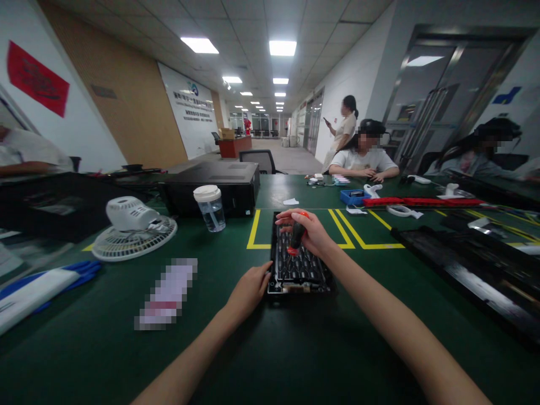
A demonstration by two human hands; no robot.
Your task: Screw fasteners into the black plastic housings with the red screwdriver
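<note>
Right hand (310,228) grips screwdriver (296,235), shaft angled down onto black keyboard-like panel (300,263); left hand (254,286), fingers bunched, steadies its left edge. Panel lies flat on green surface (270,349), long axis approx. front-to-back, w/ near end toward wearer.

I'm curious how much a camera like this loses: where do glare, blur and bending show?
Head view: ceiling lights wash out to white; a whitish sheen streaks the black panel on the right; side edges look smeared and stretched, the red poster leaning; the screwdriver's shaft fades into the dark gadget beneath.
</note>
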